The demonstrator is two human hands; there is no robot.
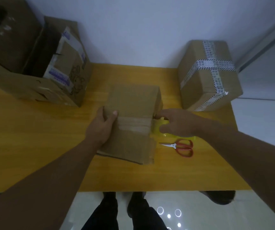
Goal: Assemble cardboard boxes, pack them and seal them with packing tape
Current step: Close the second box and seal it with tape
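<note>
The left hand (102,127) grips the left edge of the cardboard box (133,100), thumb on top and fingers curled down the side, steadying it on the yellow table (34,138). Across from it, the right hand (178,124) is curled over a yellowish tape roll (156,128), holding it against the box's right edge. A clear strip of tape (133,125) already runs across the top of the box from side to side, and it looks to be carried down over the right side. Whether it is still joined to the roll I cannot tell. Red-handled scissors (181,147) lie untouched on the table just on the near side of the right hand.

Farther back on the right stands a sealed box (209,75), bound crosswise with printed tape, so one parcel looks finished. Far left, a large open carton (34,63) sits with flaps up and what seem to be more cardboard pieces inside.

By my reading, the middle box is folded shut and partly taped. What remains is cutting the strip free, pressing it down, perhaps adding a second band, and then taking up the next box
</note>
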